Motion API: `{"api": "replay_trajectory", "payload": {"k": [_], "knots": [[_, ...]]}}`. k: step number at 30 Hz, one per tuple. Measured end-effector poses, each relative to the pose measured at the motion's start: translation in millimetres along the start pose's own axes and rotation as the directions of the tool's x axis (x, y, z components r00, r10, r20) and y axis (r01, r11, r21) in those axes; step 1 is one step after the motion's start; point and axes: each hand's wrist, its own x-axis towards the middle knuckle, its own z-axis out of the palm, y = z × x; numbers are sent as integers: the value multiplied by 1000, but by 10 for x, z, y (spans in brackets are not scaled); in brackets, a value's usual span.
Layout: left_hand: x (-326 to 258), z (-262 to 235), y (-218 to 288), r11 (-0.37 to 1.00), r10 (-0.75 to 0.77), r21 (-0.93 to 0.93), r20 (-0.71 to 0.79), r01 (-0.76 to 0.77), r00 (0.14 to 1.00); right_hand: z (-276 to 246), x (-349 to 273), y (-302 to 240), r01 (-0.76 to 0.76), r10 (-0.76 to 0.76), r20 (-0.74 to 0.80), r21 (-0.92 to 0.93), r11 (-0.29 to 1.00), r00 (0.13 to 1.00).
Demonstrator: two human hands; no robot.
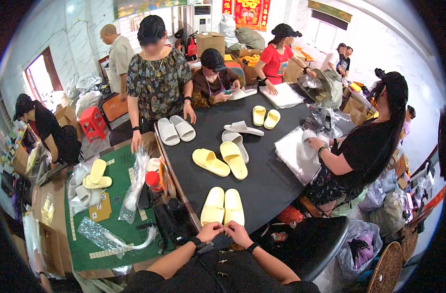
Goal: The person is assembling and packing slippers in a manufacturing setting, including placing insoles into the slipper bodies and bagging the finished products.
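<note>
At the near edge of the black table, my left hand (211, 232) and my right hand (239, 235) meet with their fingertips pinched together. Whatever lies between the fingers, if anything, is too small to make out. Just beyond them a pair of yellow slide sandals (213, 205) rests side by side, heels close to my fingers. Farther up lies a second yellow pair, its left sandal (211, 162) turned askew beside its mate (234, 159). Two grey slides (243, 128) lie behind these, one on its side. Another grey pair (176, 131) and a small yellow pair (265, 117) are farther back.
The black table (184, 155) borders a green mat (86, 244) holding plastic bags (134, 188), a red-lidded jar (153, 180) and more slides. Co-workers stand or sit around; one at right handles a grey slide over clear bags (294, 151). A black stool seat (311, 244) is at my right.
</note>
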Motion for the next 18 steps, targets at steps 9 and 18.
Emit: {"api": "replay_trajectory", "payload": {"k": [9,18], "knots": [[-23,-32,107,999,35,22,-8,-35,999,-42,26,-38,-21,20,-38,-16,1000,999],[-13,-39,148,996,78,41,11,-78,997,-31,10,-26,-26,26,-47,1,1000,999]]}}
